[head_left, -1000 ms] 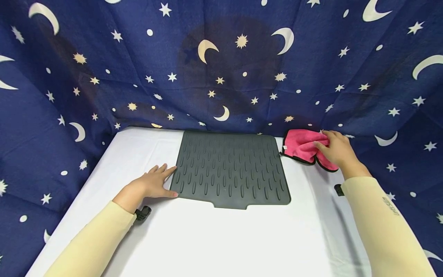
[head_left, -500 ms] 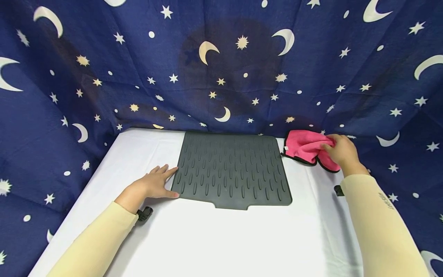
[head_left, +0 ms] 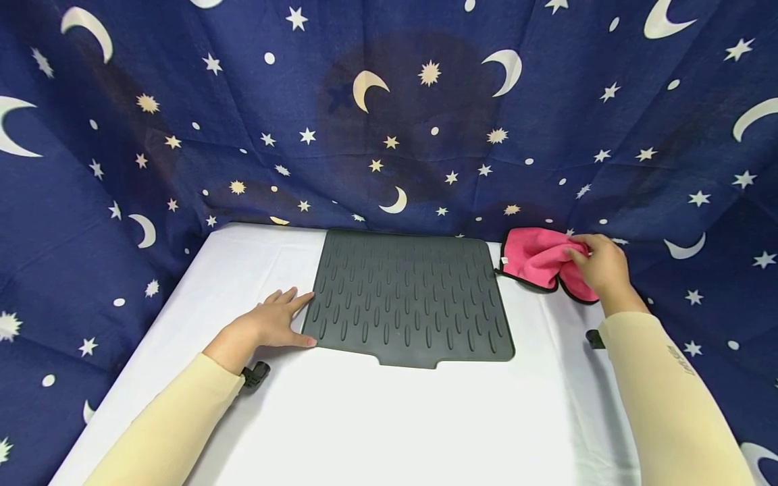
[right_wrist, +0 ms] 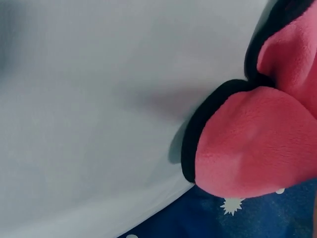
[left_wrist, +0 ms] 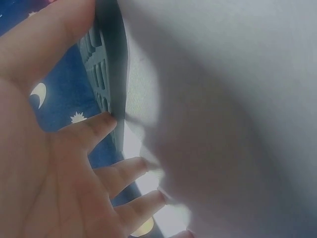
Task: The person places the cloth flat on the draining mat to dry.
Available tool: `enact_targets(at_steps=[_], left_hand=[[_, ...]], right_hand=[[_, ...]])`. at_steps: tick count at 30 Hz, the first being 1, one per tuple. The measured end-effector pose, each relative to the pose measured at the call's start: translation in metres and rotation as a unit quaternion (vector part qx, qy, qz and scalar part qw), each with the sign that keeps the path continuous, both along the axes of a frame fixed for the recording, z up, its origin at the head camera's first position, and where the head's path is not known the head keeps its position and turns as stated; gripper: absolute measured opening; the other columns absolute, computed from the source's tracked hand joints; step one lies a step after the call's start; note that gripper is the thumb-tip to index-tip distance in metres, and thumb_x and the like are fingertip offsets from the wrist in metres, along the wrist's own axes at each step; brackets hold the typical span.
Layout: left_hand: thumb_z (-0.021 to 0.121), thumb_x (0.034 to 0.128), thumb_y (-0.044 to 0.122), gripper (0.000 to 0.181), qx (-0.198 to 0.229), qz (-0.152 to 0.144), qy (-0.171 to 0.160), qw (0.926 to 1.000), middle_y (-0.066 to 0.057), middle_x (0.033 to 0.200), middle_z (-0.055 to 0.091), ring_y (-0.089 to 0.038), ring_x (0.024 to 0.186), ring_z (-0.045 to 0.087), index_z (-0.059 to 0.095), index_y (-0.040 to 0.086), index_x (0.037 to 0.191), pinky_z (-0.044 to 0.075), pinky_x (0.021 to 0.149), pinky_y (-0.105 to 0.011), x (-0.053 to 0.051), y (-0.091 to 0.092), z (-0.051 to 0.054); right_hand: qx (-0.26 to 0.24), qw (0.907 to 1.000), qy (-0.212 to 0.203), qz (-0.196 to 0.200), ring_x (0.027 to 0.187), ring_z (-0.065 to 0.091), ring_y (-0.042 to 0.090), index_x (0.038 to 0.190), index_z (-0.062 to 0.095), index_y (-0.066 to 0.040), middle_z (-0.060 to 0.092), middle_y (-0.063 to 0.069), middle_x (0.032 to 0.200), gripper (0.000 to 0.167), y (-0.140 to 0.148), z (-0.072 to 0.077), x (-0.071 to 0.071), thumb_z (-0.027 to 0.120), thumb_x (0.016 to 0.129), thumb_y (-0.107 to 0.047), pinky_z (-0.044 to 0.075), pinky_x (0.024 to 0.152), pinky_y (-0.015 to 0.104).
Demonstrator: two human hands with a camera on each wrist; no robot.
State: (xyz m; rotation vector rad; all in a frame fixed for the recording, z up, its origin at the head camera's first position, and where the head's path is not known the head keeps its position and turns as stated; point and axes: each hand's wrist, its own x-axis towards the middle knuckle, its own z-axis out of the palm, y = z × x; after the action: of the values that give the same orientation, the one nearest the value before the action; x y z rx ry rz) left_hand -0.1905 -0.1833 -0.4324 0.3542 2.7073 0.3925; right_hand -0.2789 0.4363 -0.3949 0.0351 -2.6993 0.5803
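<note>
Pink cloth near far right corner of bench, pinched in grip of right hand. Left hand, fingers spread, touches grey mat at bench's far edge. Step: likely grasping cloth, steadying mat; next calls for firm pinch.

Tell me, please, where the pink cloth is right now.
In the head view, the pink cloth lies at the far right of the white table, just right of the dark grey mat, with the right hand pinching it.
</note>
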Motion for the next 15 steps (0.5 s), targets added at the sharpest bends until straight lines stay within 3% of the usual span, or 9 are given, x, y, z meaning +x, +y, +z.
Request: enact_targets(at_steps=[5,8,15], left_hand=[[0.078,0.0762,0.062,0.107,0.001,-0.004,0.0,1.0,-0.025,0.162,0.02,-0.054,0.146,0.014,0.027,0.017,0.159,0.019,0.109,-0.074,0.0,0.0,0.001],[0.078,0.0761,0.062,0.107,0.001,-0.006,-0.001,1.0,-0.026,0.162,0.02,-0.054,0.146,0.014,0.027,0.017,0.16,0.019,0.109,-0.073,-0.001,0.0,0.0],[0.078,0.0757,0.062,0.108,0.001,-0.004,0.0,1.0,-0.025,0.162,0.019,-0.054,0.146,0.014,0.027,0.017,0.159,0.017,0.11,-0.073,-0.002,-0.001,-0.001]], right_hand=[[-0.03,0.9988,0.039,0.004,0.099,0.056,0.041,0.121,0.067,0.003,0.06,0.027,0.117,0.029,-0.006,0.002,0.003,0.069,0.096,-0.012,0.041,0.087,0.045],[-0.033,0.9977,0.06,0.003,0.096,0.056,0.035,0.119,0.069,0.002,0.062,0.024,0.115,0.028,-0.01,0.005,0.005,0.069,0.096,-0.014,0.038,0.08,0.034],[-0.033,0.9947,0.096,0.014,0.092,0.05,0.028,0.116,0.071,0.001,0.063,0.021,0.11,0.024,-0.024,0.018,0.009,0.069,0.096,-0.012,0.033,0.079,0.036]])
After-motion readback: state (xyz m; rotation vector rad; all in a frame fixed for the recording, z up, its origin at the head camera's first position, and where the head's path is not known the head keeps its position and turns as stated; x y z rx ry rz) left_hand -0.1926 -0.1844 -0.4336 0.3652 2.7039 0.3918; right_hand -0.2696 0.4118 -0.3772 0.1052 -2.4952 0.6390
